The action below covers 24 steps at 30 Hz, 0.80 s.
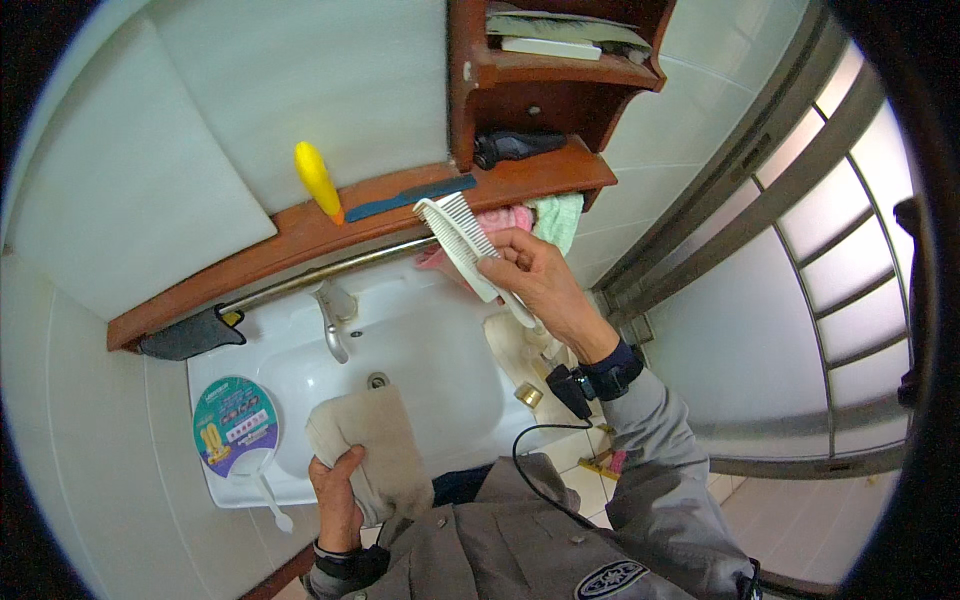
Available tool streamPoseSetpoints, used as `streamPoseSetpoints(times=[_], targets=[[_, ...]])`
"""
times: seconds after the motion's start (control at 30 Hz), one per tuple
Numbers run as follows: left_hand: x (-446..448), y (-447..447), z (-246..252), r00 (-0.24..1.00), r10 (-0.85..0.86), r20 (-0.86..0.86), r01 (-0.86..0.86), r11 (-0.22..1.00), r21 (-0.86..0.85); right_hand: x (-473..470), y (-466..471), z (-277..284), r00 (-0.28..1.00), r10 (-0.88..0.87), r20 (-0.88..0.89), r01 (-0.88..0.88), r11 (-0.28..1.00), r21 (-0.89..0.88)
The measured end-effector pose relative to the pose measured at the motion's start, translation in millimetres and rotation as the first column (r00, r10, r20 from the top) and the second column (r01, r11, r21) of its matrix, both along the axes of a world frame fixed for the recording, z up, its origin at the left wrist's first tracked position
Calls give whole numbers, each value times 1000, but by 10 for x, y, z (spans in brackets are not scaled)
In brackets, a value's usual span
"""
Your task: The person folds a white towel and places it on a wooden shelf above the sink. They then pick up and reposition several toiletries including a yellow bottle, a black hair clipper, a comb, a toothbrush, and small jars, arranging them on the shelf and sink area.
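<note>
My right hand [536, 281] pinches white plastic combs [469, 247], which look like two overlapping. They are held above the back right of the white washbasin [442, 375], teeth towards the wooden shelf. In my left hand [337, 487] is a folded beige cloth [386, 450], held over the basin's front edge, thumb on top. A chrome tap [330, 330] stands behind the drain [378, 381]. On the shelf ledge [300, 225], a blue comb [409, 198] lies just beyond the white ones. Left of it is a yellow elongated object [316, 180] with an orange tip.
A printed plastic hand fan [236, 420] rests at the basin's left end. Grey cloth [191, 334], pink cloth [506, 219] and green towel [561, 217] hang under the ledge. An electric shaver [517, 148] lies in the wooden cabinet [555, 75]. A gold-coloured cap [529, 394] is at right.
</note>
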<state>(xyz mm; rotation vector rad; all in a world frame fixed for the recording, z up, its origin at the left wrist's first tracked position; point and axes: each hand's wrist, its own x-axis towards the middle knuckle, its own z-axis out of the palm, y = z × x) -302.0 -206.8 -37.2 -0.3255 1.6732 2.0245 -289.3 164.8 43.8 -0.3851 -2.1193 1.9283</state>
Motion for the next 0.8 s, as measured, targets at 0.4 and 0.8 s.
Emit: streamPoseSetpoints(times=[0.4,0.8], targets=[[88,-83,0,998,60,1,-60,997,49,-540,-43,442,994,-60,-96,108,753,649],[35,-128,-41,997,77,3,-77,996,42,-910,-203,394,942,81,-324,331,-81,940]])
